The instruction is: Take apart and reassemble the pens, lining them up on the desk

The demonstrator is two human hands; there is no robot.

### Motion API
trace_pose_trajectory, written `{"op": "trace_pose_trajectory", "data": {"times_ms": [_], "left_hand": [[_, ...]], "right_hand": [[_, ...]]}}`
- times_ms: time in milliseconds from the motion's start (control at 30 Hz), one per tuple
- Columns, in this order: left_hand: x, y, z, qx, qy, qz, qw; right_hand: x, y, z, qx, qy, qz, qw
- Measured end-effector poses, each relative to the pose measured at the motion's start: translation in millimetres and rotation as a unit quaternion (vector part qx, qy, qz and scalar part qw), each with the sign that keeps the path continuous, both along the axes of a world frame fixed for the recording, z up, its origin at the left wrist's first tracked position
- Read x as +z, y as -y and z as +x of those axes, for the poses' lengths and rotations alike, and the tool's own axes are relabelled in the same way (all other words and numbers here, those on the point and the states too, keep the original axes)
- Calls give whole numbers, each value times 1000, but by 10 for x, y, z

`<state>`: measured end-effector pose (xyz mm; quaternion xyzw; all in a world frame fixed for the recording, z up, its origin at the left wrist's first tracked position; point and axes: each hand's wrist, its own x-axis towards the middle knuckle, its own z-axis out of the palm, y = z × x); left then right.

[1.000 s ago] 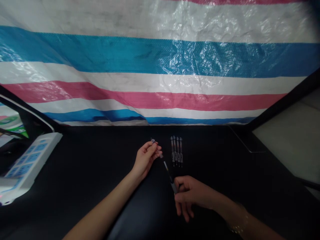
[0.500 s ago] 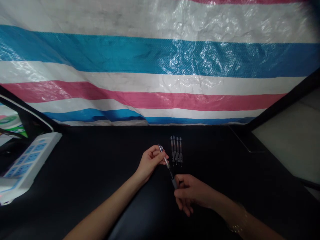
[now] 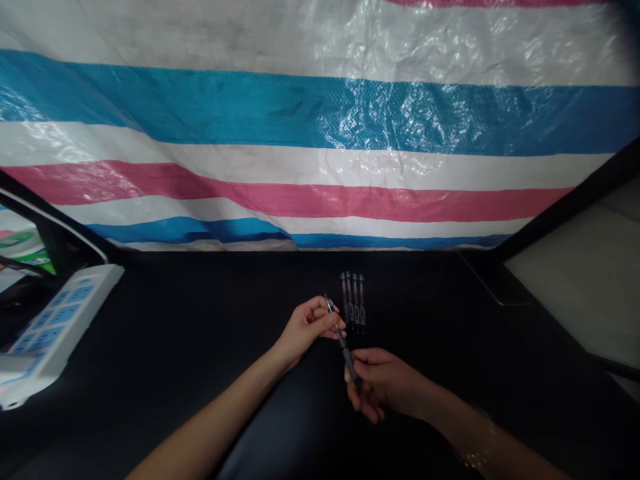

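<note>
The pen [image 3: 345, 348] is being held over the middle of the table [image 3: 210, 313], well apart from the far edge, and is being kept at a slant, its upper end pointing toward the far left corner. Its upper part is being pinched between thumb and fingers by the left hand [image 3: 310, 328]; its grey lower part is being grasped by the right hand [image 3: 377, 380]. Nearer the far edge, four pens [image 3: 355, 300] are lying side by side, tips facing away from that edge; the leftmost is being partly hidden by the left hand. A bracelet [image 3: 477, 457] is being worn on the right wrist. Along the left edge, a white power strip [image 3: 65, 333] is lying aslant. Behind the far edge, a striped sheet [image 3: 320, 113] is hanging.
</note>
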<state>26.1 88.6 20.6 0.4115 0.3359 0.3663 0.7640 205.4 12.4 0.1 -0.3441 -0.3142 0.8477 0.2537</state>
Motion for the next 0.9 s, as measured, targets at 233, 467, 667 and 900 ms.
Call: {"op": "trace_pose_trajectory", "data": {"times_ms": [233, 467, 667, 900], "left_hand": [[22, -13, 1, 54, 8, 4, 999], [16, -16, -6, 49, -6, 9, 999], [19, 3, 5, 48, -14, 17, 999], [-6, -3, 1, 62, -14, 22, 998]], "right_hand": [[128, 8, -13, -25, 51, 38, 998], [43, 13, -25, -31, 59, 48, 997], [87, 12, -30, -50, 160, 117, 979], [109, 23, -34, -60, 155, 126, 978]]}}
